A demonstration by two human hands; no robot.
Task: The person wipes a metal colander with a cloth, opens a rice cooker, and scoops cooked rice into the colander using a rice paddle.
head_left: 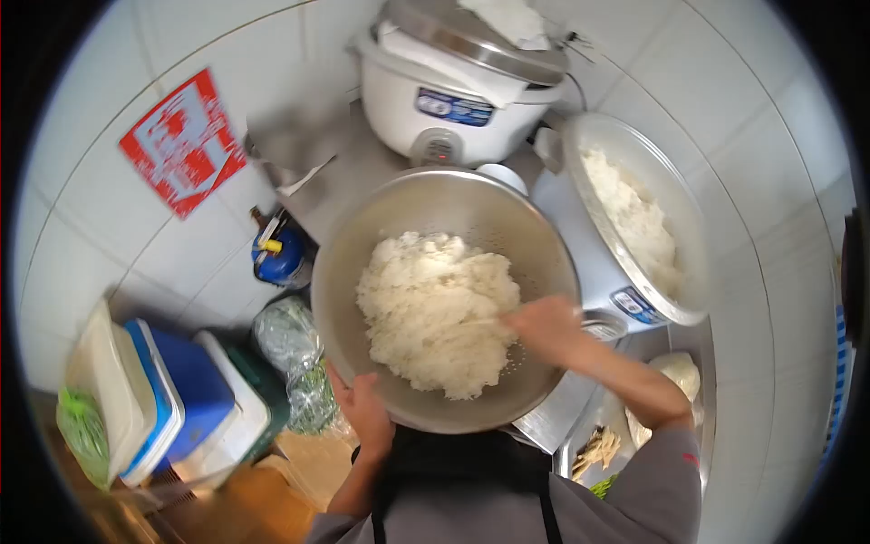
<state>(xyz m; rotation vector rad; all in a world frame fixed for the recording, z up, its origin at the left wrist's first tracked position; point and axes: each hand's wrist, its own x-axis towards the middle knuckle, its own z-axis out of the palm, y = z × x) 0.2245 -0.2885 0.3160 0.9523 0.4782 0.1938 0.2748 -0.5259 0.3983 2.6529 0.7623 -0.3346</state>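
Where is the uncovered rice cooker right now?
On the right of the head view, the uncovered rice cooker sits beside the metal bowl, with the lidded cooker to its upper left.

The bowl (458, 204) is smooth, satiny metal (its rice (439, 313) rough and matt), and the wall tiles (748, 308) look glossy.

On my left I see a red-and-white sign (183, 143) on the tiled wall (154, 245) — lower down, a blue canister (286, 257) and a blue box (198, 385)

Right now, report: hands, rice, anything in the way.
Left hand against bowl. Right hand blurred at edge of rice, grip unclear. Rice heaped inside bowl. Nothing visibly in the way.
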